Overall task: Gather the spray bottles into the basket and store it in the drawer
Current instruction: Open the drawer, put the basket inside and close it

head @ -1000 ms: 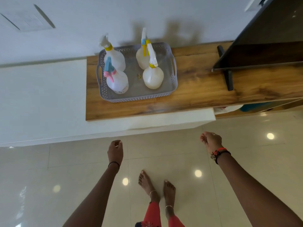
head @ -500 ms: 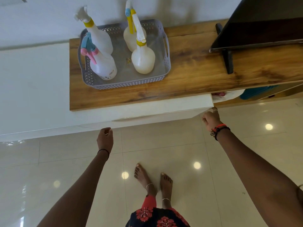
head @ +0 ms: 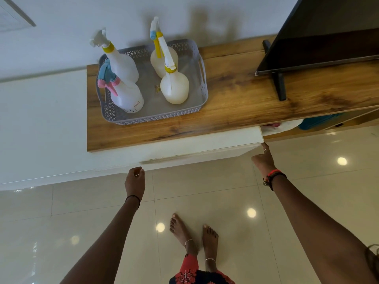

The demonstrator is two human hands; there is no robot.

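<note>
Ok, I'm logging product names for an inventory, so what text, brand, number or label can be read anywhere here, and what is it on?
Small red-outlined label on the pink and blue spray bottle, near its base: too small and blurred to read.
The other three spray bottles, the basket, the wooden top and the dark screen: no text visible.
Nothing legible in this view.

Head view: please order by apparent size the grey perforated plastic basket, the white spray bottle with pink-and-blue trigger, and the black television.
1. black television, though cropped
2. grey perforated plastic basket
3. white spray bottle with pink-and-blue trigger
</note>
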